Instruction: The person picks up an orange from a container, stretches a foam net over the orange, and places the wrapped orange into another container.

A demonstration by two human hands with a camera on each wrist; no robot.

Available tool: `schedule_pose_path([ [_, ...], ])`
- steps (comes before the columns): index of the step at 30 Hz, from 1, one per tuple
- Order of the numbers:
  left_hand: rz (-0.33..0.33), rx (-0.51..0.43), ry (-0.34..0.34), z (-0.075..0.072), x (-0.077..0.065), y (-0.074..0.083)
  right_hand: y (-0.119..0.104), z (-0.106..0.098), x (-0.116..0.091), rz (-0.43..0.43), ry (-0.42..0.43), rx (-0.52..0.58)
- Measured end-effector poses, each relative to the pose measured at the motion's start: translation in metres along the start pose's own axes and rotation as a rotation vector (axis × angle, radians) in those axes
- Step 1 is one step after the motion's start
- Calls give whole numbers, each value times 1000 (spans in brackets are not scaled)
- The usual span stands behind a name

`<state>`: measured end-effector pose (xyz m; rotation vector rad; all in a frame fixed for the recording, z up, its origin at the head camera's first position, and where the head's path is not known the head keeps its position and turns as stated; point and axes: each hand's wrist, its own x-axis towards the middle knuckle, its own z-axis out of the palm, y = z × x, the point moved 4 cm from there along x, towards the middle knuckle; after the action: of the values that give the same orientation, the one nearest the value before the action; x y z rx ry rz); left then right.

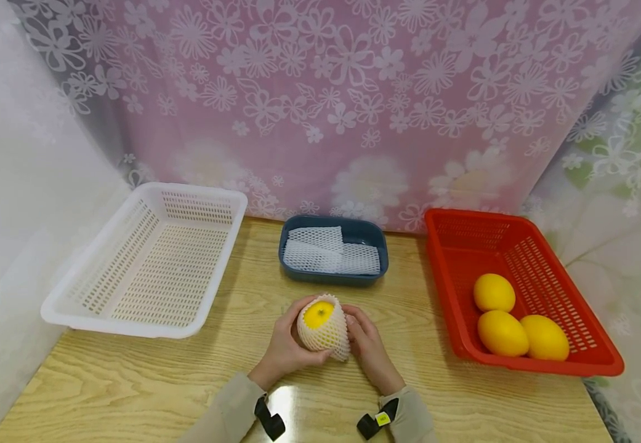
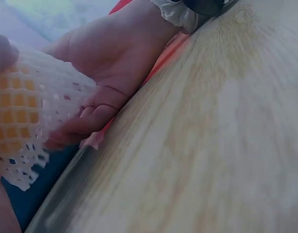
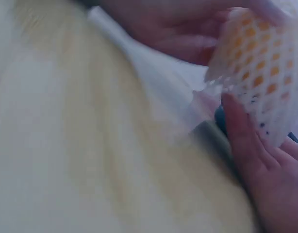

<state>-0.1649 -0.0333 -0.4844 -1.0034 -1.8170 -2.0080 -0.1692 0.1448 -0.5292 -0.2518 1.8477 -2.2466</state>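
Note:
In the head view my left hand (image 1: 289,341) grips a round yellow fruit (image 1: 318,314) from its left side, thumb in front and fingers behind. A white foam net sleeve (image 1: 328,338) wraps the fruit, leaving its top with the stem mark bare. My right hand (image 1: 369,348) is at the sleeve's loose right end, its fingers curled at the mesh edge. Through the mesh (image 2: 57,92) in the left wrist view, the right hand's fingers show partly. The right wrist view has the netted fruit (image 3: 265,63) between both hands, above the table.
A white basket (image 1: 218,271) stands at left. Behind the hands, a blue tray (image 1: 334,279) holds several flat foam net sleeves (image 1: 311,252). The red basket (image 1: 453,307) at right has three yellow fruits (image 1: 502,333) in it. A floral curtain (image 1: 320,111) hangs along the table's (image 1: 148,381) back.

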Motion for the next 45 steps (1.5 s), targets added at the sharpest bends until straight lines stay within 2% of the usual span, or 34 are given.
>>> schedule_pose_path([
  [3,19,-33,-24,1,1,-1,1,0,-1,32,-147,217],
  [5,25,-50,-41,1,2,0,1,-1,-2,62,-208,319],
  [9,21,-46,-71,3,3,1,2,-3,-3,83,-219,408],
  [19,-80,-21,-116,7,2,-4,1,-6,-4,68,-216,459],
  [27,-223,8,-106,7,-2,-6,2,-5,-4,77,-229,461],
  [31,-230,31,-94,5,-1,-2,3,-4,-3,87,-241,467],
  [34,-208,66,-84,4,-1,0,4,-3,-2,70,-232,450],
  [36,-198,93,-71,3,-1,2,4,-2,-2,29,-194,392],
  [40,-187,122,-38,1,-2,-1,3,-1,0,-71,-54,195],
  [45,-192,90,-11,-1,-10,-23,-1,-3,-1,-176,136,-13],
])
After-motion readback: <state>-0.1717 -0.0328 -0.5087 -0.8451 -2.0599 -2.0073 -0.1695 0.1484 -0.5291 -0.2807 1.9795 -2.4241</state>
